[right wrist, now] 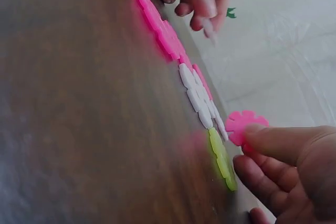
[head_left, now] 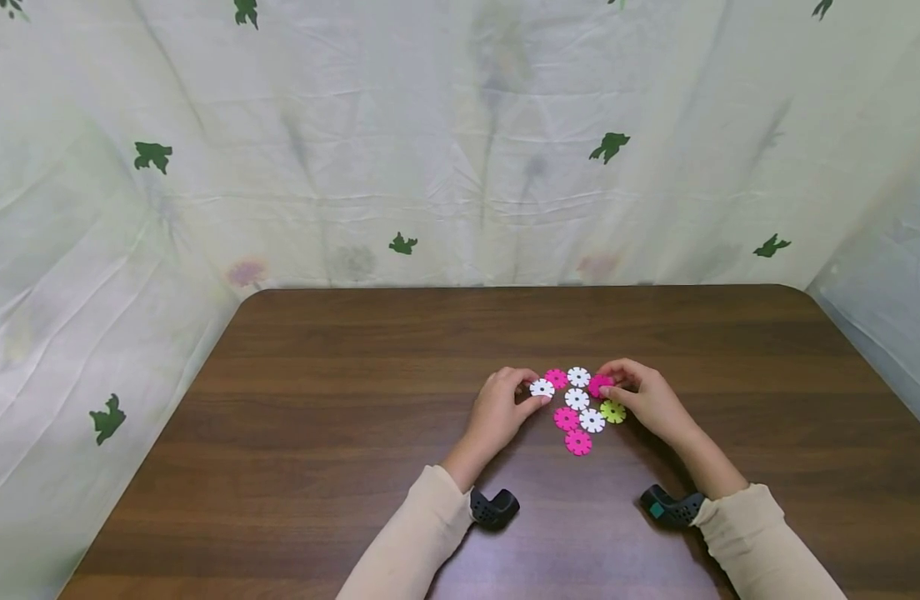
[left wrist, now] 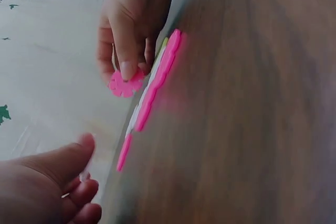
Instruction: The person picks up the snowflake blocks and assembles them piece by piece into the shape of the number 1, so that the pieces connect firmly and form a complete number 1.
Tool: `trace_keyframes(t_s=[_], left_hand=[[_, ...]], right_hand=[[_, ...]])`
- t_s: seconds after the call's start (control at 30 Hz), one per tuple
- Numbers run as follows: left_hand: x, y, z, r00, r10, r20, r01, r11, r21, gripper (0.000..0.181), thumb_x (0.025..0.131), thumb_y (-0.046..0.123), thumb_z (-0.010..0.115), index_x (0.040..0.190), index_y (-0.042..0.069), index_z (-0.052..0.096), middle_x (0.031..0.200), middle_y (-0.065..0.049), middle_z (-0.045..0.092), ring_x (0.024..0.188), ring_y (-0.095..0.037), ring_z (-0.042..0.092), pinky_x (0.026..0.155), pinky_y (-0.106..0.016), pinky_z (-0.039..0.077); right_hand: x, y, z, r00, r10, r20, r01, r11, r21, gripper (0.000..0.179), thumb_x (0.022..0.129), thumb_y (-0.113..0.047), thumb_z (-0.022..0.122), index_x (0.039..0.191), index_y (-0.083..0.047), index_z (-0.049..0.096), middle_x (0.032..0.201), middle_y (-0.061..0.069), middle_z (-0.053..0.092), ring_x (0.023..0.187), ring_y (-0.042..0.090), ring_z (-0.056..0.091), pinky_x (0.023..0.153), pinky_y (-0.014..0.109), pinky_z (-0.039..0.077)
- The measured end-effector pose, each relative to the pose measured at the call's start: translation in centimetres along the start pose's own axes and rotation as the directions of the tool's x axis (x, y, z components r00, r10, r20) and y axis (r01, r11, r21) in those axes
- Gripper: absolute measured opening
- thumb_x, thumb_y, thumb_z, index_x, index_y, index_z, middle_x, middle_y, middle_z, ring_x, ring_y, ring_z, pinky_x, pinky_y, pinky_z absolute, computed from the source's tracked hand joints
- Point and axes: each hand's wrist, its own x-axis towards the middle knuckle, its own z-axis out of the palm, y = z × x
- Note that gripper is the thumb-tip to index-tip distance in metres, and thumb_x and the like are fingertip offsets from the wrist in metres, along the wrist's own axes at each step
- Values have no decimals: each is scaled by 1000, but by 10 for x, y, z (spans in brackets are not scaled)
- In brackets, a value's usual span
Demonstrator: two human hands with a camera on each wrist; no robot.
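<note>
My left hand (head_left: 500,408) pinches a white notched plastic disc (head_left: 542,388) between thumb and fingers; in the right wrist view that disc (right wrist: 209,28) appears edge-on, lifted off the table. Thumb and fingers of my right hand (head_left: 651,406) pinch a pink notched disc (head_left: 598,385), also raised, as the left wrist view shows of the same disc (left wrist: 125,85). Between the hands lies a group of several flat discs. It includes a pink disc (head_left: 556,378) and a white disc (head_left: 578,377) at the back, a yellow-green disc (head_left: 613,411) at right, and another pink disc (head_left: 578,442) nearest me.
The discs lie on a brown wood-grain table (head_left: 340,467) with rounded far corners. Behind it hangs a pale cloth (head_left: 430,125) with green leaf prints. Black wrist devices (head_left: 494,509) sit below both sleeves, close to the tabletop.
</note>
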Motion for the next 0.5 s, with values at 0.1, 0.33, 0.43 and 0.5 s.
trace_keyframes(t_s=[0.1, 0.33, 0.43, 0.5], left_hand=[[2, 0, -5, 999, 3, -39, -5, 998, -67, 29, 76, 26, 72, 96, 7, 64, 84, -2, 58, 76, -15, 52, 70, -26, 42], [4, 1, -22, 991, 36, -129, -53, 989, -136, 29, 75, 21, 73, 96, 3, 63, 82, -3, 59, 74, -15, 56, 69, -25, 45], [4, 1, -29, 986, 51, -160, -73, 988, -138, 29, 75, 19, 74, 96, 3, 63, 81, -3, 59, 74, -15, 55, 69, -24, 46], [4, 2, -34, 981, 64, -183, -90, 987, -135, 29, 74, 18, 75, 96, 3, 63, 81, -3, 58, 74, -15, 54, 69, -24, 46]], right_hand=[[0, -3, -2, 1000, 27, -6, -27, 998, 57, 16, 82, -7, 64, 96, 0, 59, 83, 9, 61, 72, 20, 56, 59, 25, 46], [4, -16, -6, 999, 39, -29, -34, 988, 152, 19, 83, -9, 64, 97, 2, 57, 88, 15, 61, 74, 25, 58, 59, 27, 47], [6, -23, -8, 999, 11, -40, -5, 987, 159, 19, 84, -10, 63, 99, 0, 58, 89, 13, 61, 78, 28, 59, 65, 29, 49], [8, -28, -9, 999, -10, -45, 18, 986, 167, 19, 85, -11, 62, 100, 0, 58, 89, 13, 60, 79, 31, 58, 68, 30, 49]])
